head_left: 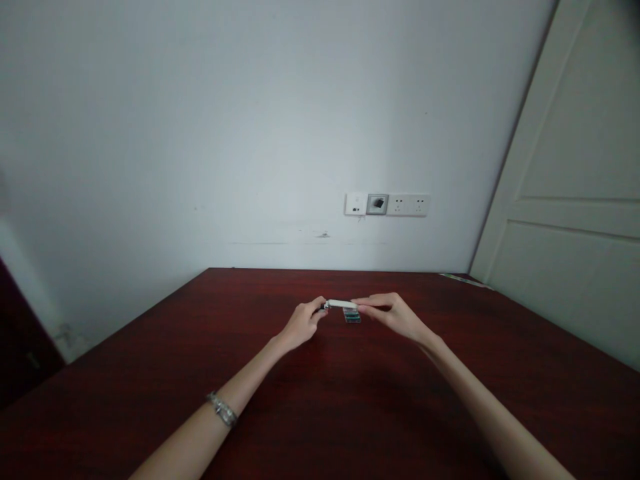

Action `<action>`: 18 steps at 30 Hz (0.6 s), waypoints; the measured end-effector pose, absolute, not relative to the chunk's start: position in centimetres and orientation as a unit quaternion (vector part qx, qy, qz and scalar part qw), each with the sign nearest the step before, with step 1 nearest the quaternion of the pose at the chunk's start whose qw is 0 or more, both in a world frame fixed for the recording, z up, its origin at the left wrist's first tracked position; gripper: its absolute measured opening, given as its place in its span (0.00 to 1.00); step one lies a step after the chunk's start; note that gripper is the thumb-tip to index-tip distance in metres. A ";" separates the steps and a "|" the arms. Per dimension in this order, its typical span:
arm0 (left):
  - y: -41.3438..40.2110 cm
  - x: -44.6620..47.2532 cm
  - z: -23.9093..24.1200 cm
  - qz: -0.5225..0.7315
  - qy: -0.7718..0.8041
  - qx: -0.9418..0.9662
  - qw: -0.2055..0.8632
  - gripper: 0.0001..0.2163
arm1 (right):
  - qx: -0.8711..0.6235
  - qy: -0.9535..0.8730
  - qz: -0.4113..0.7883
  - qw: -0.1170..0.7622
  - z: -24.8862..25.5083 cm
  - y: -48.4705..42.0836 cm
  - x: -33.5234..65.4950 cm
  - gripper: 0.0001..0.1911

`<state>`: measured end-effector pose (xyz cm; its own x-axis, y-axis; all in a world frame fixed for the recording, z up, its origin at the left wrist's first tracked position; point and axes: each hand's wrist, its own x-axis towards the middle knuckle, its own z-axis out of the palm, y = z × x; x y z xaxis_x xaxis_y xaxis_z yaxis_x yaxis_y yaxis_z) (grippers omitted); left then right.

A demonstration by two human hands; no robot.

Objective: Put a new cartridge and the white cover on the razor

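A small white stapler-like object (pixel 341 305) is held between both hands above the dark red table (pixel 320 400). My left hand (pixel 303 324) pinches its left end with closed fingers. My right hand (pixel 393 313) grips its right end, fingers pressed together. Just under the object, a small teal box (pixel 351 317) lies on the table, partly hidden by my right fingers. A silver bracelet (pixel 223 409) sits on my left wrist.
The table's far edge meets a white wall with a row of sockets (pixel 387 204). A white door (pixel 575 220) stands at the right. A flat paper-like item (pixel 465 280) lies at the table's far right corner.
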<state>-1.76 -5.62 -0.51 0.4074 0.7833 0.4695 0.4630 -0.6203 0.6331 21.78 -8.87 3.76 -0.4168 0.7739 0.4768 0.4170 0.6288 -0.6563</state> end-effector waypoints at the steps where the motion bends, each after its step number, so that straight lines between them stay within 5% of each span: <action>1: -5.7 -1.7 -0.5 0.386 0.386 0.810 0.214 0.07 | -0.370 -0.808 0.223 0.400 3.8 -8.9 21.8 0.17; 18: -5.4 -1.7 -1.2 0.381 0.363 0.805 0.273 0.06 | -0.360 -0.819 0.230 0.382 3.9 -9.1 21.6 0.17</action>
